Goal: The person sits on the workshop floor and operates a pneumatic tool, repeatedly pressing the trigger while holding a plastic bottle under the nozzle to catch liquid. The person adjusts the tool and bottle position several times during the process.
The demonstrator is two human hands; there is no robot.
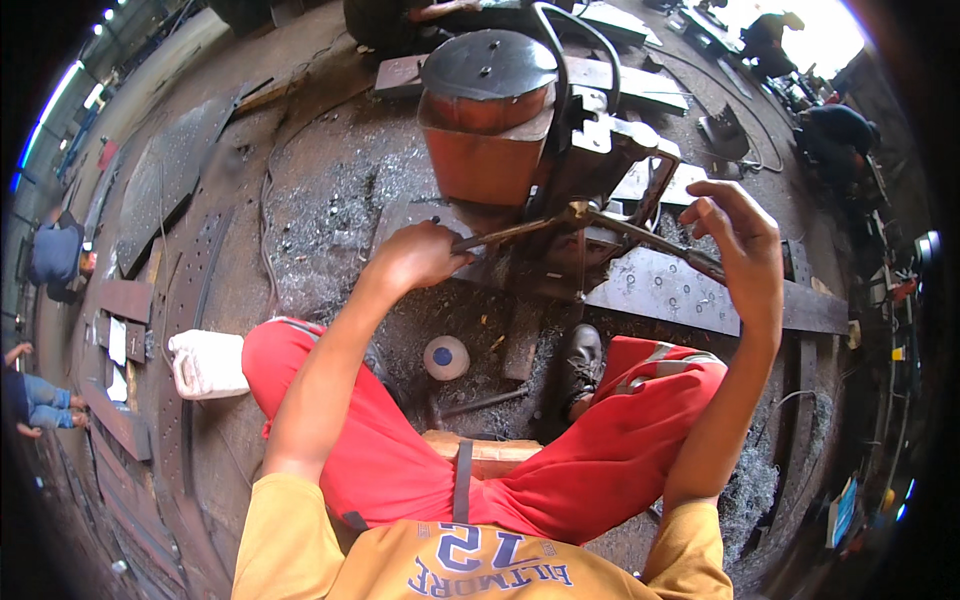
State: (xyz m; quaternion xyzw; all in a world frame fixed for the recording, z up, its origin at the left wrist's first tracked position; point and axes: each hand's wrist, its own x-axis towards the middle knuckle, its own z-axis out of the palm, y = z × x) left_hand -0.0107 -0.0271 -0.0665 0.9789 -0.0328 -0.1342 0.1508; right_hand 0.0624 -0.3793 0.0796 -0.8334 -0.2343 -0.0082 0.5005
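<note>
In front of me stands a drilling machine with an orange motor housing point(487, 150) under a round dark cover point(488, 64). Spoke-like handle bars meet at a hub below its frame. My left hand point(420, 256) is wrapped round the end of the left handle bar point(510, 233). On the other side my right hand point(738, 235) is raised with its fingers apart and curved, beside the outer end of the right handle bar point(655, 240). Below the machine lies a flat steel plate point(665, 291) with rows of marked rings or holes. The drill's tip is hard to make out.
A white round-topped bottle point(446, 357) stands between my feet, near a metal rod point(485, 402). A white jug point(208, 365) is by my left knee. Metal shavings point(330, 200) and perforated steel strips point(195, 300) cover the ground. Other people point(62, 252) are further off.
</note>
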